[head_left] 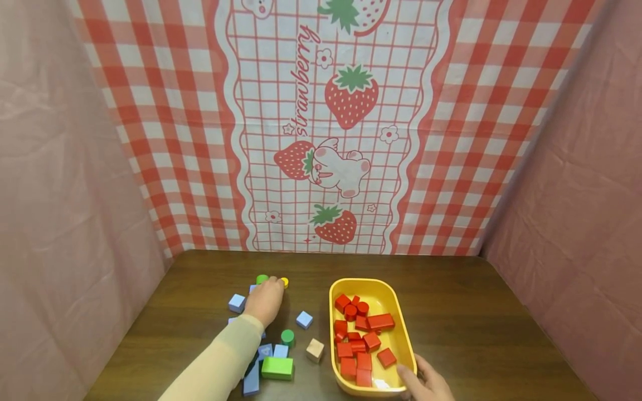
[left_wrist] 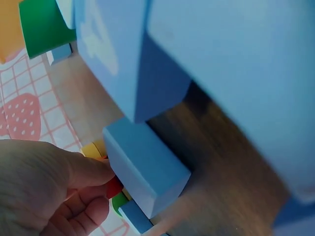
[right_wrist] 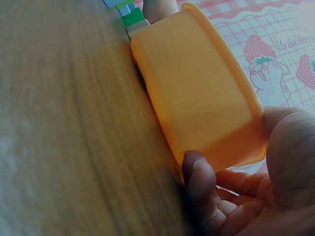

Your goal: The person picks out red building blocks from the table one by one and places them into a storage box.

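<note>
The left hand (head_left: 264,299) is closing its fingers on what seems to be a red piece among the far blocks; the right hand (head_left: 426,383) is gripping the yellow tray (head_left: 407,340) at its near corner. Red blocks (head_left: 363,338) are filling it already; blue and green ones are staying out

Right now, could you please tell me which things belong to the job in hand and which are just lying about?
In hand:
left hand on a small red piece
right hand holding yellow plastic tray
red wooden blocks

Lying about:
blue blocks
green rectangular block
plain wooden cube
</note>
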A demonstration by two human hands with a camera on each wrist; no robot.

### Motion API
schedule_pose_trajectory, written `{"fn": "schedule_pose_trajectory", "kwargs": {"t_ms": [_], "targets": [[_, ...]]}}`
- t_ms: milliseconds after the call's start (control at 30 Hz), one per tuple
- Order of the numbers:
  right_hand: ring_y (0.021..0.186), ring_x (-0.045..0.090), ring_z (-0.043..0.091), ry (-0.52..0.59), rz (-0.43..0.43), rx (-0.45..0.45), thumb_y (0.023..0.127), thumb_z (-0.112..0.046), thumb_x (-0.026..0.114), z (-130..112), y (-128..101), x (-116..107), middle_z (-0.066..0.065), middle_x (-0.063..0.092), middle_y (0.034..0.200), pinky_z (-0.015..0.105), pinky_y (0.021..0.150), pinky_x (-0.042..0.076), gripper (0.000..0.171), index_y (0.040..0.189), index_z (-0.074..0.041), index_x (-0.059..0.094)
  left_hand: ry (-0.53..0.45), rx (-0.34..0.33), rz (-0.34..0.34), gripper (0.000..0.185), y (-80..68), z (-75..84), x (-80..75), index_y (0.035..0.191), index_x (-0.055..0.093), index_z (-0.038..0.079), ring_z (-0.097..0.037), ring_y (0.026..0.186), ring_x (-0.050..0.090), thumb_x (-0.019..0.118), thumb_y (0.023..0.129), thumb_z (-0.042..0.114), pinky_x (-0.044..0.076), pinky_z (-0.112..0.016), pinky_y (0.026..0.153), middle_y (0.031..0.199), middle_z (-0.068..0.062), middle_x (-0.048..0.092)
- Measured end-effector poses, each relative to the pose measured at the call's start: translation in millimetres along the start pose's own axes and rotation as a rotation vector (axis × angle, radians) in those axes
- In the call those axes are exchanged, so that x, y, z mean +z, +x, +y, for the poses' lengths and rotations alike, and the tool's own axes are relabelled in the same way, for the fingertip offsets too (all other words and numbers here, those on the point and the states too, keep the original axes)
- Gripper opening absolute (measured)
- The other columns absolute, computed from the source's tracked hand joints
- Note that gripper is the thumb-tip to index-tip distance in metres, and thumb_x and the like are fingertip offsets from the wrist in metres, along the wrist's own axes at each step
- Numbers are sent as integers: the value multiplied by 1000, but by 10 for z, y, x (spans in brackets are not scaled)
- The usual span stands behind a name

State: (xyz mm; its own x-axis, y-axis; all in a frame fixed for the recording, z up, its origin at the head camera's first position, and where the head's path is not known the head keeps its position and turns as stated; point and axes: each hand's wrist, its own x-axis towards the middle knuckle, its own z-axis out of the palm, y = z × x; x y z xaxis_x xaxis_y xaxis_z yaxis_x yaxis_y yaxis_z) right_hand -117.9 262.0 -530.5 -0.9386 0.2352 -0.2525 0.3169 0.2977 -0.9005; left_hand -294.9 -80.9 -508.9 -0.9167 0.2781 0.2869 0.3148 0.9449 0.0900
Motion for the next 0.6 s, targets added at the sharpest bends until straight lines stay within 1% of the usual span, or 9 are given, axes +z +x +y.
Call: {"fn": "schedule_pose_trajectory", "kwargs": {"t_ms": [167, 367, 433, 500, 600], "targets": [[74, 69, 22, 7, -2, 14, 101, -32, 68, 10, -2, -4, 9, 72, 86, 33, 61, 58, 65, 150, 6, 50, 0, 9, 6, 10, -16, 13, 3, 100, 73, -2, -32, 83, 73, 64, 101, -5, 64, -47, 75, 94, -16, 68], [73, 69, 22, 6, -3, 23, 101, -35, 69, 9, 8, 0, 8, 71, 85, 34, 60, 58, 66, 150, 5, 51, -10, 0, -48, 13, -27, 15, -27, 109, 75, -1, -31, 89, 74, 64, 103, -3, 65, -46, 78, 103, -17, 70], [73, 69, 22, 4, -1, 24, 101, -36, 69, 6, 7, -2, 8, 71, 85, 35, 60, 58, 67, 150, 5, 51, -20, 9, -67, 13, -32, 22, -48, 111, 75, 0, -31, 91, 74, 67, 101, -2, 64, -46, 78, 106, -18, 70], [73, 69, 22, 3, 0, 23, 101, -35, 68, 2, 3, -4, 8, 72, 85, 35, 60, 58, 66, 150, 6, 51, -31, 27, -74, 16, -39, 34, -74, 112, 75, 2, -31, 91, 74, 75, 97, 3, 64, -45, 77, 108, -17, 71], [73, 69, 22, 3, 0, 20, 101, -33, 68, -1, -5, -4, 8, 72, 86, 35, 61, 58, 66, 150, 6, 51, -61, 61, -59, 23, -45, 65, -115, 110, 75, 6, -28, 88, 74, 85, 90, 12, 63, -43, 75, 105, -13, 73]]}}
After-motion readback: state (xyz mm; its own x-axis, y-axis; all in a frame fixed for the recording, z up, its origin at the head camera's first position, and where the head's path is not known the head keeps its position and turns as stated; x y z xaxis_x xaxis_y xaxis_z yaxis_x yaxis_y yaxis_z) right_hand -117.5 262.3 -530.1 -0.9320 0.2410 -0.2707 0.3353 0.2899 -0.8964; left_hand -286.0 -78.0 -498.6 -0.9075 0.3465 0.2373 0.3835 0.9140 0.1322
